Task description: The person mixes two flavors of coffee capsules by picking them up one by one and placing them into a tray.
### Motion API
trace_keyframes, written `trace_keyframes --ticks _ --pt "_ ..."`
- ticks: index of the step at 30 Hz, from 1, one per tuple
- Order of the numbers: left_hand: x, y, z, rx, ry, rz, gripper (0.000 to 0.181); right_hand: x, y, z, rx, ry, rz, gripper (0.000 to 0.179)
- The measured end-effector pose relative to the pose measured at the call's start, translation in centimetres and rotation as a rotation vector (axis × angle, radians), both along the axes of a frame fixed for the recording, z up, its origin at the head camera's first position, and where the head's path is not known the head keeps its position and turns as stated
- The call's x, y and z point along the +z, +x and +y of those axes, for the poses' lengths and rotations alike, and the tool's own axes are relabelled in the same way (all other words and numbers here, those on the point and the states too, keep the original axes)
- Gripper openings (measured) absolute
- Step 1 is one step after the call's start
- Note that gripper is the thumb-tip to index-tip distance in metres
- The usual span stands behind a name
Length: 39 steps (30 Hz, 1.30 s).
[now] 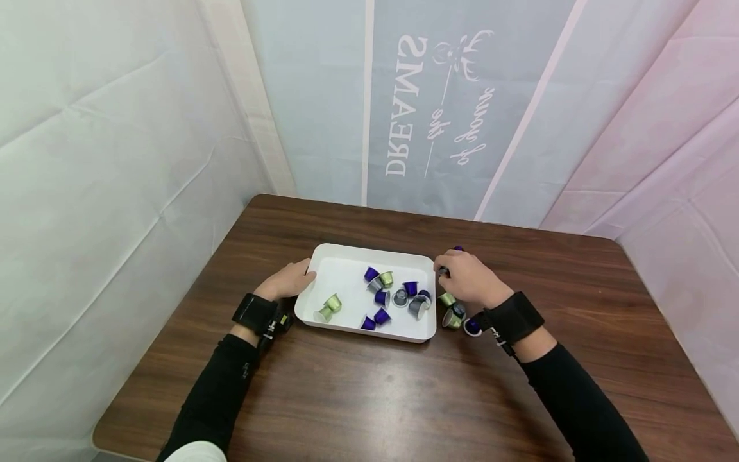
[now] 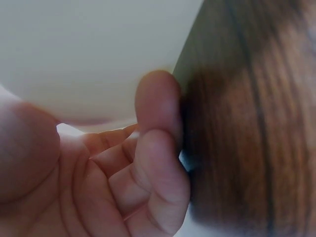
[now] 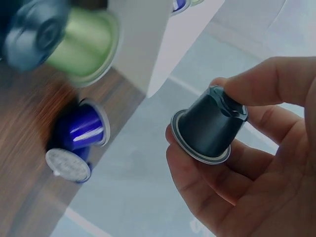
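Note:
My right hand (image 1: 469, 277) pinches a dark grey-green coffee capsule (image 3: 210, 126) between thumb and fingers, just off the tray's right end. In the right wrist view the capsule tilts, its wide rim down to the left and its narrow end under the thumb. The left hand (image 1: 287, 280) holds the left end of the white tray (image 1: 346, 269), with fingers curled against its outer wall in the left wrist view. Inside the tray lie several purple-blue capsules (image 1: 382, 316), green capsules (image 1: 333, 302) and grey capsules (image 1: 418, 306).
Beside the tray's right end, partly under my right wrist, lie loose capsules: a green capsule (image 1: 452, 319) and a purple capsule (image 1: 473, 326) among them. All stand on a brown wooden table (image 1: 358, 391). Behind it hangs a printed curtain (image 1: 323, 96).

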<state>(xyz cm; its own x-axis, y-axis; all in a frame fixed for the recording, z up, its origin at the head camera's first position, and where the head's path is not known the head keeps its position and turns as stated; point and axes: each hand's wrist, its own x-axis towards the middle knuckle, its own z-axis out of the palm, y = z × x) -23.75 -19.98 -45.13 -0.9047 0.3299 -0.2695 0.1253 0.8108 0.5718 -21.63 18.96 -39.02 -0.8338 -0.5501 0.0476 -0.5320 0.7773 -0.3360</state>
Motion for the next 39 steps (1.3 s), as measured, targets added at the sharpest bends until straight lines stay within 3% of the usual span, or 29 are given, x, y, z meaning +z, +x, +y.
trace_keyframes --ticks 11,21,39 --pt "-0.2 -0.1 -0.2 0.003 0.012 -0.015 0.046 0.9 0.9 -2.4 0.139 0.002 -0.008 0.023" --pt "0.0 -0.1 -0.2 0.006 0.014 -0.010 0.045 1.3 1.4 -4.9 0.169 0.017 -0.098 0.022" --pt "0.0 0.0 -0.2 0.003 0.018 -0.014 0.044 0.5 1.5 -7.4 0.255 0.027 -0.148 0.026"
